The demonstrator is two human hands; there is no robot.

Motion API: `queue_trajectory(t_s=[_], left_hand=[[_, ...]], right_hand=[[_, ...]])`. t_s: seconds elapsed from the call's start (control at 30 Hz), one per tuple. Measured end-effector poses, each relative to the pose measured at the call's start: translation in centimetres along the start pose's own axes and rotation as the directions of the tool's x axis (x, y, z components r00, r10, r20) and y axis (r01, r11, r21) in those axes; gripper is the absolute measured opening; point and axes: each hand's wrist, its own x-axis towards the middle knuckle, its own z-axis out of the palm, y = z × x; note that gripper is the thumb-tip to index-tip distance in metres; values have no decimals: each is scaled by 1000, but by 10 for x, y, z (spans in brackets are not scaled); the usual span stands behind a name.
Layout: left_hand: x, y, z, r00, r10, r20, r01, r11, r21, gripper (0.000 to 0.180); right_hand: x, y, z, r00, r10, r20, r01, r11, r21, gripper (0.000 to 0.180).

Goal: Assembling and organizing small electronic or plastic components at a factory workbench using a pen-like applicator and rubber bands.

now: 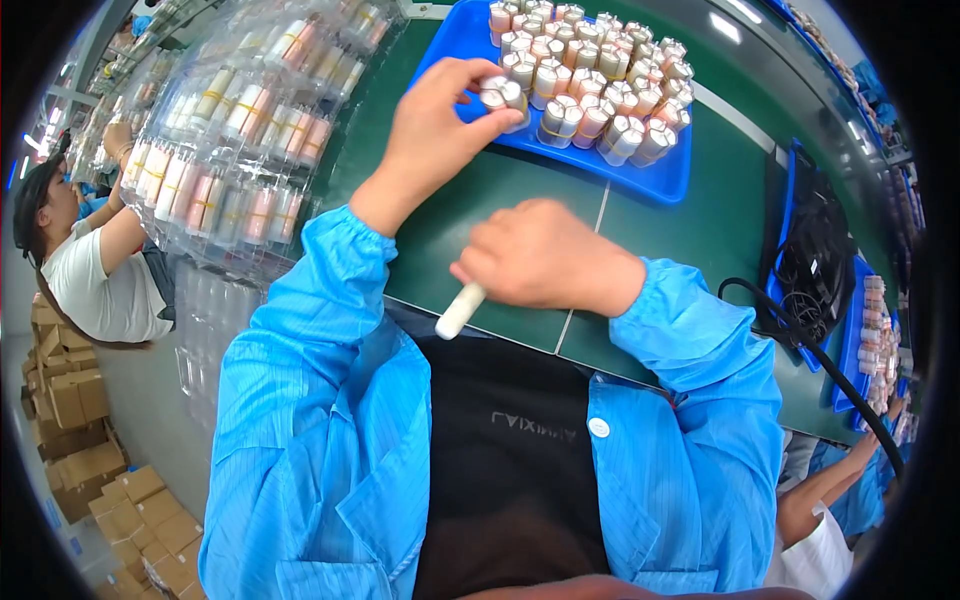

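Note:
My left hand (440, 125) is closed around a bundle of short cylinders (504, 98) with silvery white ends, at the near left corner of a blue tray (655, 185). Many similar bundles (622, 138), in white, grey and pink, stand upright in that tray, some with yellow bands. In front of the tray, above the green tabletop (440, 235), my right hand (530, 255) is closed on a pale cream cylinder (460, 312). The cylinder slants down and left out of the fist, and its upper part is hidden by the fingers.
Clear plastic trays with banded cylinders (215, 190) are stacked at the left. Right of the tabletop, black cables (812, 265) lie in a blue tray, with another tray of cylinders (875, 350) beyond. A co-worker (105, 250) is far left; cardboard boxes (75, 395) stand below.

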Motion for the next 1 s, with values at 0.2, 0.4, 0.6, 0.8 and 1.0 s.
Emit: queue_trajectory(t_s=[0.2,0.4,0.6,0.8,1.0], left_hand=[[-28,26,-40,980,96,175,-87,995,-56,44],[-49,23,-14,954,-26,299,62,992,-112,47],[-56,18,-7,960,-34,278,80,984,-156,49],[-57,19,-8,963,-20,271,57,990,-129,49],[-59,18,-6,963,-22,270,56,991,-120,48]], right_hand=[[1,38,-48,691,633,-349,-300,690,659,16],[-5,46,-41,561,767,-313,-404,583,705,26],[-8,45,-27,623,749,-228,-418,564,712,24],[-6,44,-19,588,783,-205,-496,549,673,25],[-11,49,-8,611,754,-240,-463,586,665,23]])
